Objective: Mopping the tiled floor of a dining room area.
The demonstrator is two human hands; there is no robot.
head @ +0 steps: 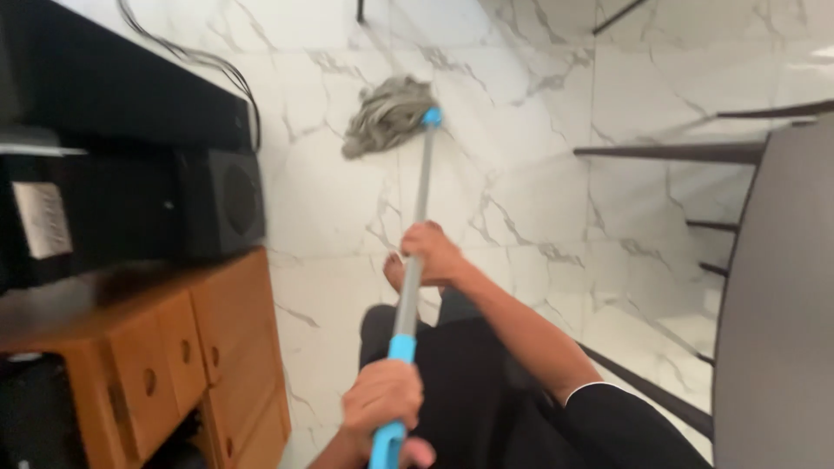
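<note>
A mop with a grey metal handle (pixel 422 187) and blue fittings reaches out over the white marble floor (pixel 530 113). Its grey string head (pixel 387 113) lies on the tiles ahead. My right hand (pixel 432 254) grips the handle about halfway along. My left hand (pixel 382 401) grips the blue lower section closer to my body. My black trousers and one bare foot (pixel 393 271) show below the handle.
A wooden cabinet (pixel 195 360) with round-hole drawers stands at the left, carrying black speakers (pixel 221 200) and black equipment, with a cable (pixel 217 69) running behind. A grey table top (pixel 777 304) and dark chair rails (pixel 669 152) fill the right side.
</note>
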